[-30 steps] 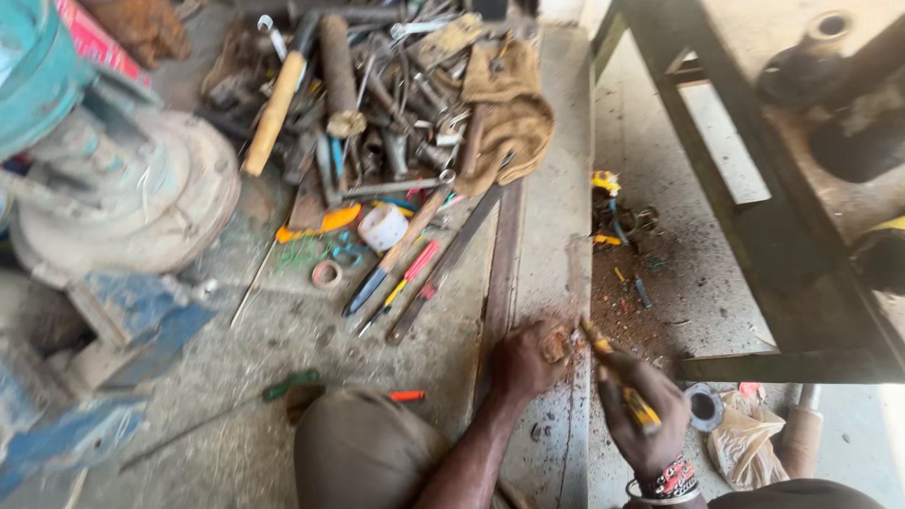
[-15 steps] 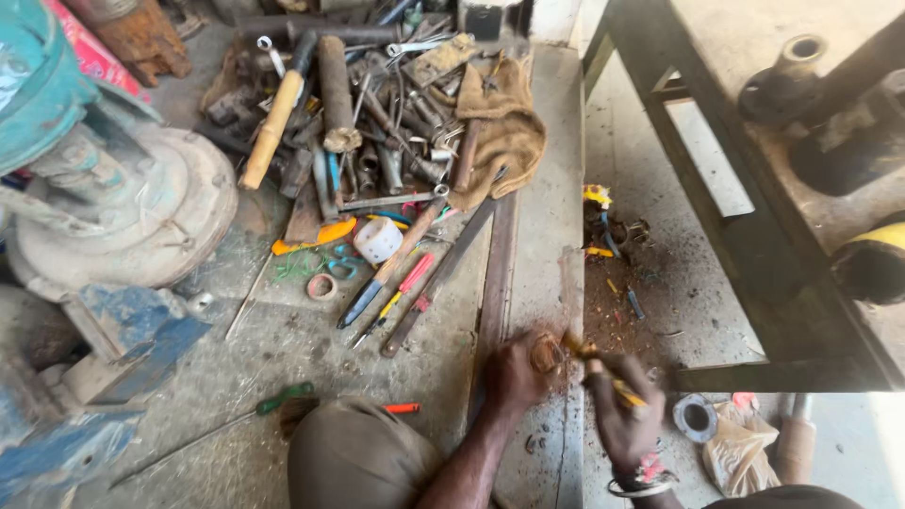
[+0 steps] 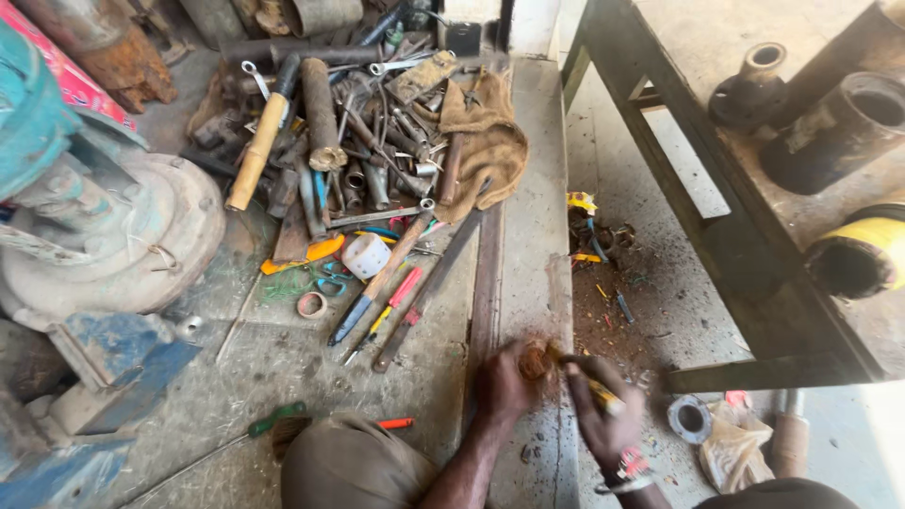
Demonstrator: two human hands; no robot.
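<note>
Your left hand (image 3: 504, 386) has its fingers closed on a rusty part (image 3: 535, 359), pinning it to the concrete floor (image 3: 528, 188) so your right hand (image 3: 603, 415), gripping a yellow-handled screwdriver (image 3: 594, 386), can work it.

A dusty concrete floor (image 3: 283, 377) is strewn with a heap of metal tools (image 3: 377, 141), a wooden-handled hammer (image 3: 259, 141), a brown rag (image 3: 485, 141) and a green-handled screwdriver (image 3: 273, 419).

A dusty concrete floor (image 3: 283, 377) in daylight, with a dark metal frame table (image 3: 726, 236) at right.
</note>
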